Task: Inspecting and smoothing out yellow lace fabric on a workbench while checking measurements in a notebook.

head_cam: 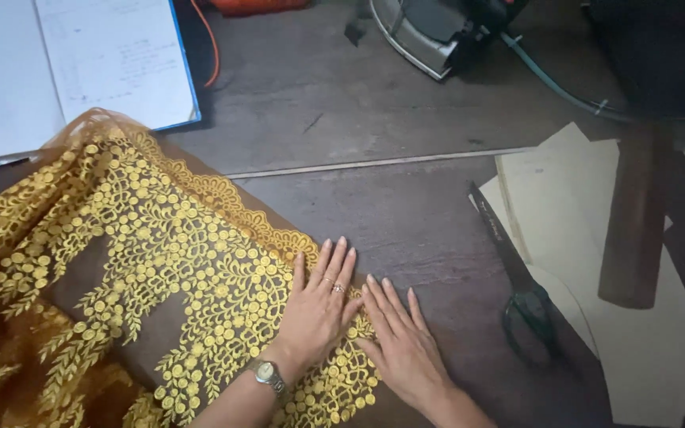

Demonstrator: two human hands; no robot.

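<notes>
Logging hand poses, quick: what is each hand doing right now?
Left hand: open, flat, palm down on the gold embroidered fabric, holding nothing.
Right hand: open, flat, at the fabric's scalloped edge on the table, holding nothing.

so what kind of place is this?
Probably a tailoring or sewing workshop: both hands flatten sheer brown fabric with gold floral embroidery on a dark wooden table, beside dark-bladed, green-handled shears, beige paper pattern pieces and a metal iron.

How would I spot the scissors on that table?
Start at the dark wooden table and look right of the two hands, beside the pale paper pattern pieces. The scissors lie there, blades pointing up-left: long dark blades and green handles, unlike the flat cream sheets.
</notes>
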